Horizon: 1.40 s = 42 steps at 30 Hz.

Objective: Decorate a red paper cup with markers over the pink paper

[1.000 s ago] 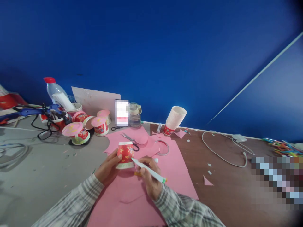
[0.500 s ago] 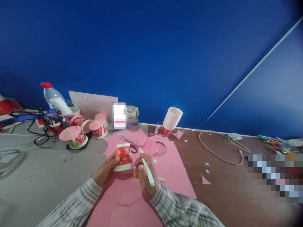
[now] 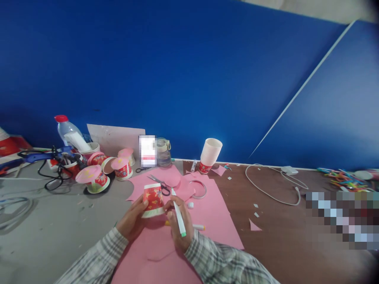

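Now the marker (image 3: 178, 213) stands steeper than it did a second ago: then it slanted out to the right of the right hand (image 3: 178, 228), with its tip against the lower side of the paper cup (image 3: 153, 200). Its green end now lies toward the wrist and its tip points away, just beyond the fingertips and close beside the cup. The right fingers are pressed together around the marker's barrel, pinching it. The left hand (image 3: 132, 221) holds the red paper cup as before, upside down. Its thumb lies across the near side and its fingers curl round the far side, so the cup sits between the fingertips of both hands over the pink sheet (image 3: 213, 223). The view has tipped upward since then, and a pale strip of ceiling shows at the upper right. A second marker (image 3: 197, 227) lies on the sheet just right of the right knuckles. Scissors (image 3: 159, 184) and a tape ring (image 3: 199, 189) lie a little beyond the fingertips, and a stack of white cups (image 3: 210, 153) stands further off. The left fingers behind the cup are hidden. Whether the marker tip touches the cup, or the cup's rim touches the sheet, cannot be told. Two patches, one far to the right of the hands and one by the wall, are blurred into blocks.
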### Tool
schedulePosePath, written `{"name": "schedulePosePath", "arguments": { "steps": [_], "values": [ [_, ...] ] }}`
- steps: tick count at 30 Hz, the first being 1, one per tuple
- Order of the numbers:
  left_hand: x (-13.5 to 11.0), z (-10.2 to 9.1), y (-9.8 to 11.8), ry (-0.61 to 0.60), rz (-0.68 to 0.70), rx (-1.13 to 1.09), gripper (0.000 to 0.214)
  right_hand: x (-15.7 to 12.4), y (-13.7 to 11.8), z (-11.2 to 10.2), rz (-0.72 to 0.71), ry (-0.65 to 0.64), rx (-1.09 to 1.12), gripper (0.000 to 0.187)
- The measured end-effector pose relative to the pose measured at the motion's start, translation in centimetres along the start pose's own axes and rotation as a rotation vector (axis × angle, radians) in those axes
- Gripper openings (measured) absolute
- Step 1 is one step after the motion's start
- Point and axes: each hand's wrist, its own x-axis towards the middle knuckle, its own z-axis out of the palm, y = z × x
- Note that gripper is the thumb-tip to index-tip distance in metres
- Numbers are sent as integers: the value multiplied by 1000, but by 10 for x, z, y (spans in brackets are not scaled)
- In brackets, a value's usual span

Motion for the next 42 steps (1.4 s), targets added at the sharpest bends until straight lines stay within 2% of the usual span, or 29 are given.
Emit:
{"name": "schedulePosePath", "arguments": {
  "steps": [7, 12, 16, 22, 28, 30, 32, 35, 37, 42],
  "values": [
    [1, -2, -1, -22, 10, -5, 36, 1, 12, 2, -2, -16, -46, 39],
    [-1, 0, -1, -53, 6, -25, 41, 3, 9, 4, -78, 21, -126, 42],
    [-1, -1, -2, -37, -11, -26, 40, 4, 2, 1, -82, -28, -157, 38],
    [1, -3, -2, 18, -28, -65, 35, 3, 5, -3, -89, 25, -122, 35],
    [1, 2, 2, -16, -38, -89, 27, 4, -10, -13, -200, -104, -67, 31],
    [0, 4, 3, -8, -32, -85, 27, 5, -10, -14, -175, -81, -36, 36],
    [0, 4, 3, 7, -42, -85, 28, 5, -7, -14, -84, -28, 30, 37],
    [0, 3, 3, 26, -63, -86, 30, 4, -2, -13, 28, -6, 111, 23],
    [0, 3, 2, 35, -57, -80, 32, 2, -1, -12, 38, -37, 132, 16],
    [0, 5, 2, 21, -26, -61, 32, 1, -6, -10, -16, -46, 153, 14]
  ]
}}
